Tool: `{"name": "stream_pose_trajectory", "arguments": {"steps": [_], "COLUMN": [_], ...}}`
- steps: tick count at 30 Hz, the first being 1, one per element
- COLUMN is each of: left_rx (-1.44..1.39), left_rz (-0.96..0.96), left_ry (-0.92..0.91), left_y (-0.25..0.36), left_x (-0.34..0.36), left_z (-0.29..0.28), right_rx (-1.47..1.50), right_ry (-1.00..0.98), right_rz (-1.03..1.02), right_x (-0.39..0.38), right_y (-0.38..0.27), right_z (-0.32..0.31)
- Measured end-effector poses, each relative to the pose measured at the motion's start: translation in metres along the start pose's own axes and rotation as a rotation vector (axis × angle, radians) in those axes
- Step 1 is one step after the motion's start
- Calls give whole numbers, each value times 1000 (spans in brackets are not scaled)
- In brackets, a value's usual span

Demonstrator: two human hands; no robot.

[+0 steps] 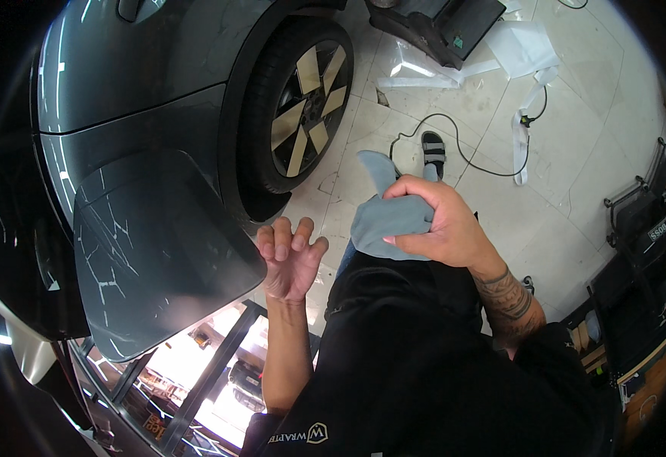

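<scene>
A soft grey-blue cloth [385, 221] is bunched in the closed right hand [433, 225], kept ready beside the dark grey car's glossy body panel [158, 244]. The left hand [289, 259] is held empty, fingers loosely spread, near the panel's edge.

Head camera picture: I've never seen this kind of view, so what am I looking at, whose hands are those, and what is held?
This one picture comes from a fisheye camera on a person's head, looking down, so straight edges bend. Both forearms are that person's own. The right hand grips a grey-blue cloth. The left hand is open and empty, fingers raised beside the dark grey car, near its wheel. A black cable and white scraps lie on the tiled floor.
</scene>
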State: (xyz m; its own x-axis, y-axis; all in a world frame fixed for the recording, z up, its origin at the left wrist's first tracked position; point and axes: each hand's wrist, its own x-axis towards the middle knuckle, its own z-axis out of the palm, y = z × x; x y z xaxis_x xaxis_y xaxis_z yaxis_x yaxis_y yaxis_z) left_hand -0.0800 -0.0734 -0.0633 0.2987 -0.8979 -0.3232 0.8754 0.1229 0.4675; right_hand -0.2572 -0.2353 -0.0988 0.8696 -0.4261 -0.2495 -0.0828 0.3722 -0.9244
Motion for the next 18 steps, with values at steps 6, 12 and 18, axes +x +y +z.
{"name": "stream_pose_trajectory", "arguments": {"steps": [6,12,18], "left_rx": [145,209,289], "left_rz": [75,120,57], "left_ry": [37,132,285], "left_y": [-2,-2,-2], "left_x": [5,3,4], "left_z": [0,2,5], "right_rx": [-12,-133,-156], "right_ry": [-54,-61,-88], "right_rz": [-118,-364,-598], "right_x": [22,47,72], "right_y": [-18,-35,-35], "right_z": [3,16,33]}}
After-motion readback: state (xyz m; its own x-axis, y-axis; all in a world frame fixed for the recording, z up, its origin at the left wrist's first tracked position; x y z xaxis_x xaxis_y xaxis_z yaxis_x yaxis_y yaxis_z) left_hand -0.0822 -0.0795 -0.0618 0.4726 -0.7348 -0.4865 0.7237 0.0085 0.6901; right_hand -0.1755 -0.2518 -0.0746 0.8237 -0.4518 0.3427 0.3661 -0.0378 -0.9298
